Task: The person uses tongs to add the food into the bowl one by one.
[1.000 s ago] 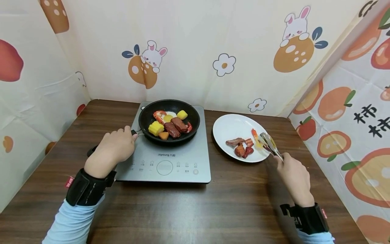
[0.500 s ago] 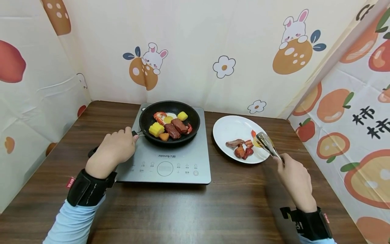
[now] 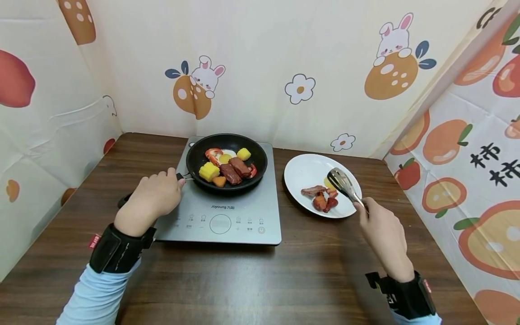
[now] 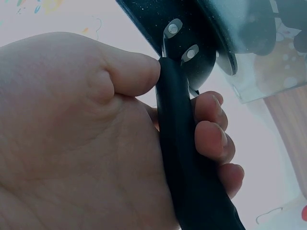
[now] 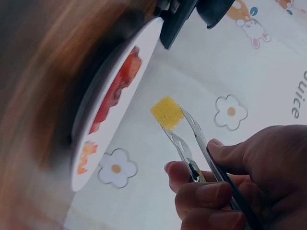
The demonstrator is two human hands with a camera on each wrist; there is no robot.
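The left hand (image 3: pixel 150 201) curls its fingers round the handle (image 4: pixel 177 134) of the black pan (image 3: pixel 257 155), which sits on the cooker (image 3: pixel 260 201) near the back edge of the bench (image 3: pixel 235 289). The right hand (image 3: pixel 383 232) pinches 1 pair of tongs (image 3: pixel 346 185), gripping 1 yellow block (image 5: pixel 167 113), probably corn, over the plate (image 3: pixel 298 174).

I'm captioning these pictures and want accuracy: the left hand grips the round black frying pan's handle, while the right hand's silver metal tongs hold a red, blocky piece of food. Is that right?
The colour is wrong: the silver metal tongs in the right hand hold a yellow, blocky piece of food, as the right wrist view shows. The rest stands.
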